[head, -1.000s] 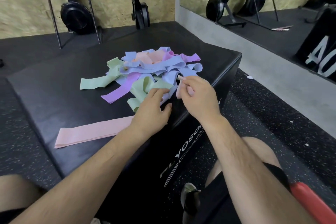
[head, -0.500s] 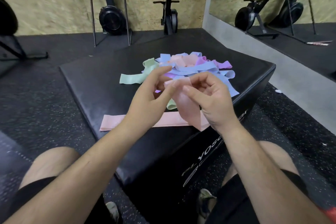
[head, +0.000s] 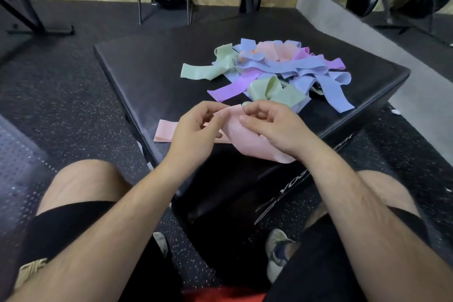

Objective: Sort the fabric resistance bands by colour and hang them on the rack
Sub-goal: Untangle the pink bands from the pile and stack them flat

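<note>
While the pile (head: 277, 68) lies beyond, left hand (head: 196, 130) and right hand (head: 272, 127) pinch a pink band (head: 247, 141).

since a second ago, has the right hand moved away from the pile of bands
Yes. The right hand has pulled back from the pile toward the near edge of the black box, pinching a pink band.
</note>
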`<state>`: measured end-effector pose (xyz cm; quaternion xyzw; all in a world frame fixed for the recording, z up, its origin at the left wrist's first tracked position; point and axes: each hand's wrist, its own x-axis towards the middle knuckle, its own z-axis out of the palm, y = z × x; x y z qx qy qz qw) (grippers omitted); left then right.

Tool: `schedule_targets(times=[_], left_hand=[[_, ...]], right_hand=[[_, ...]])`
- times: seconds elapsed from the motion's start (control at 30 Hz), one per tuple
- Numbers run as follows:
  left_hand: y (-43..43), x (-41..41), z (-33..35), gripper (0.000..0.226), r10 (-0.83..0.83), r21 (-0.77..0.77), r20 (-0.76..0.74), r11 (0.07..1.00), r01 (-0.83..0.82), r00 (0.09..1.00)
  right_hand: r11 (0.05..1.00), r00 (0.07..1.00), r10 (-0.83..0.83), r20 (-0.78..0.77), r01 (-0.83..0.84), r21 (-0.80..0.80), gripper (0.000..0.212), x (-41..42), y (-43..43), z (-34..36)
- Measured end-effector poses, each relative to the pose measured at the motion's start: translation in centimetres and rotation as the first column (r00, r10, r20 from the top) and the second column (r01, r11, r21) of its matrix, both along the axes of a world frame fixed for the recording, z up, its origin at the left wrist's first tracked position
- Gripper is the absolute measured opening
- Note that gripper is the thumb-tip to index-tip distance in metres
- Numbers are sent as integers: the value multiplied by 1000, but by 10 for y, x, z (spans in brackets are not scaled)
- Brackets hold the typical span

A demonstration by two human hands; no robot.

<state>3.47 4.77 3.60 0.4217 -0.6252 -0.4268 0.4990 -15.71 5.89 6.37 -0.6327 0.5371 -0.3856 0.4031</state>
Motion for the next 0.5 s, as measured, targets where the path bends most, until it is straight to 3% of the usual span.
schedule_targets(times=[0.2,0.33,0.5], left_hand=[[-5,7,3,9,-9,18,7,1000,9,1000],[-9,11,3,3,-2,-11,18,1000,2,1000],[-11,12,8,11,18,-39,-87,999,-21,996]], right_hand=[[997,999,29,-30,-31,-66,4,8,-8,-5],[995,998,68,-17,-69,-69,13,12,-12,-8],[993,966,105,-236,-113,-20,20,9,-15,-8]])
